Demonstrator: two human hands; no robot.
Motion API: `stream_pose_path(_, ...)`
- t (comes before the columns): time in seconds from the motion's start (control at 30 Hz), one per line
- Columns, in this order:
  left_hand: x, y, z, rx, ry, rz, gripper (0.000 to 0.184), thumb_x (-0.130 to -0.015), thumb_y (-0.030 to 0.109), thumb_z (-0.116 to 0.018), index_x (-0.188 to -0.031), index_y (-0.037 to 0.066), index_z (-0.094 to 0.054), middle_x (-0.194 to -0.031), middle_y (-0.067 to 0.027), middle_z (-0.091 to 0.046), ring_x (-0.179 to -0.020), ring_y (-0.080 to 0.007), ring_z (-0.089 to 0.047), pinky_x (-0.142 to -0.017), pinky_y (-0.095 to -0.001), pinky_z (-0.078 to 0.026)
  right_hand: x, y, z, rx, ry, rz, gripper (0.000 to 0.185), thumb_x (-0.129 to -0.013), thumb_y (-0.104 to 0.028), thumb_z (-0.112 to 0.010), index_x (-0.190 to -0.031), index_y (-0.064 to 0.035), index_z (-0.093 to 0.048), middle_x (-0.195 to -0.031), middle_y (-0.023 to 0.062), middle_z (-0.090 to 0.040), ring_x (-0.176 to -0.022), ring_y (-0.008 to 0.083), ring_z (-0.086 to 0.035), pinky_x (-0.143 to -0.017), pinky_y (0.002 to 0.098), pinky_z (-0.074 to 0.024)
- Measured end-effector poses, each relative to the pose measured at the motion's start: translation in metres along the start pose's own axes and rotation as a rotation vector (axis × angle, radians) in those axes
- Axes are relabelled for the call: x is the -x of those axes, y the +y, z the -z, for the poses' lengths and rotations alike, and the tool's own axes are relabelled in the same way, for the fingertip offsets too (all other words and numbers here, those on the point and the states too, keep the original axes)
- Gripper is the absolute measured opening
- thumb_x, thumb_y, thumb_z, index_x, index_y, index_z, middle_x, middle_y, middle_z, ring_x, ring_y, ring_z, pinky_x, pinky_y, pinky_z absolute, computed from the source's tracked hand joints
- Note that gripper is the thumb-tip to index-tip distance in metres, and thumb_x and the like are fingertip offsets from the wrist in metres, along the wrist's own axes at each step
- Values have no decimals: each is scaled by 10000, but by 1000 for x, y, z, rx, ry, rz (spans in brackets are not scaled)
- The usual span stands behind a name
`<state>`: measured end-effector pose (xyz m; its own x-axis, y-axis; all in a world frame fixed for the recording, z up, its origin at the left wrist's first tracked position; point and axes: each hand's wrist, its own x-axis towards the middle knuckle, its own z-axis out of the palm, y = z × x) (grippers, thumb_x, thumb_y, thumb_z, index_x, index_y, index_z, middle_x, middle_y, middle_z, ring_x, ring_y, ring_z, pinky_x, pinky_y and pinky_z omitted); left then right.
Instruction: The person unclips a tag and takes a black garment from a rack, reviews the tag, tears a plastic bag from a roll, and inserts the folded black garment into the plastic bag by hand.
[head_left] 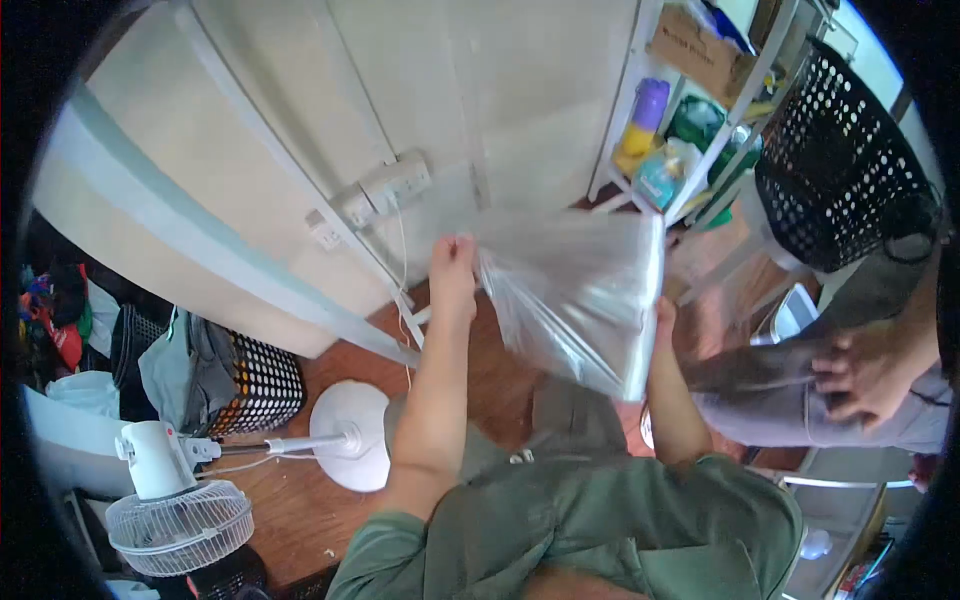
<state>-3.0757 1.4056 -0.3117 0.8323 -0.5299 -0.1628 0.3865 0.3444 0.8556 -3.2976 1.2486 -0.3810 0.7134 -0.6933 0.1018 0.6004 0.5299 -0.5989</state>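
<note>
A clear plastic sheet or bag (pixel 560 290) is stretched between my two hands. My left hand (pixel 455 262) is closed on its upper left corner, fingers pinched together. The right side of the plastic is a thicker, whitish folded or rolled edge, upright and slightly tilted. My right hand (pixel 662 325) is against that edge from the right; most of its fingers are hidden behind the plastic, and the hand is slightly blurred.
Another person's hand (pixel 865 375) rests on their leg at the right. A white fan (pixel 180 515) lies left, near a dotted basket (pixel 262 380). A shelf (pixel 720 130) with bottles and a black perforated basket (pixel 840 150) stand at the upper right. Sockets (pixel 395 182) are on the wall.
</note>
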Motion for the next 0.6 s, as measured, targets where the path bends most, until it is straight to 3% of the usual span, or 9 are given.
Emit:
stream_pose_path(0.03, -12, -3, 9, -169, 20, -31, 82, -828, 131, -514, -839, 63, -470, -688, 1, -467, -625, -103, -451, -565, -236, -399, -8, -6, 7, -60, 61, -71, 596, -650, -225, -614, -1152, 1, -385, -961, 140, -532, -767, 232, -578, -652, 337, -511)
stream_pose_path(0.1, -33, -19, 17, -77, 82, -7, 99, -832, 164, -519, -845, 84, -462, -708, 0, -494, -647, -111, -481, -533, -277, -426, -12, -25, 7, -134, 148, -220, 445, -662, -178, -587, -1041, 22, -466, -788, 122, -560, -661, 211, -586, -507, 306, -528)
stream_pose_path(0.2, -47, -11, 4, -3, 163, -110, 118, -832, 178, -522, -853, 72, -474, -729, -1, -494, -647, -93, -451, -524, -257, -392, -37, -39, 14, -146, 21, -267, 476, -615, -150, -626, -1029, 31, -477, -807, 146, -577, -617, 243, -586, -539, 370, -526)
stream_pose_path(0.27, -50, -4, 8, -44, 263, -348, 124, -846, 184, -504, -838, 63, -476, -667, 10, -470, -598, -84, -414, -532, -226, -349, -39, -43, 9, -46, -128, -329, 486, -601, -137, -638, -1030, 26, -479, -809, 150, -576, -633, 261, -587, -566, 398, -521)
stream_pose_path(0.4, -48, -1, 11, -102, 297, -378, 133, -851, 186, -499, -827, 56, -492, -694, 0, -490, -659, -95, -438, -593, -232, -370, -45, -45, -29, 47, -39, -329, 443, -623, -159, -637, -1003, 12, -489, -767, 112, -560, -621, 227, -557, -574, 352, -487)
stream_pose_path(0.47, -41, -16, -3, -323, 380, -449, 142, -852, 174, -492, -802, 42, -508, -676, -1, -485, -650, -93, -440, -585, -225, -369, -48, -37, -41, -72, -192, -496, 432, -625, -176, -656, -986, -1, -494, -748, 81, -549, -637, 191, -538, -583, 311, -467)
stream_pose_path(0.53, -28, -38, -12, -447, 255, -458, 142, -852, 166, -489, -802, 35, -513, -672, -6, -486, -645, -89, -437, -582, -222, -368, -40, -19, -50, 423, -262, -489, 418, -631, -173, -669, -975, -9, -497, -753, 67, -549, -663, 169, -536, -587, 303, -463)
stream_pose_path(0.57, -22, -44, -10, -572, 119, -458, 143, -851, 158, -487, -802, 27, -518, -668, -10, -486, -641, -84, -434, -578, -219, -366, -41, -24, -46, 820, -163, -259, 372, -654, -152, -658, -962, -16, -500, -759, 66, -554, -669, 165, -542, -574, 324, -468)
stream_pose_path(0.6, -17, -43, -4, -580, 125, -445, 143, -851, 158, -487, -802, 27, -518, -668, -10, -486, -641, -84, -434, -578, -219, -366, -54, -30, -15, 590, 141, -307, 320, -692, -155, -642, -949, -23, -504, -754, 75, -556, -680, 174, -553, -578, 352, -475)
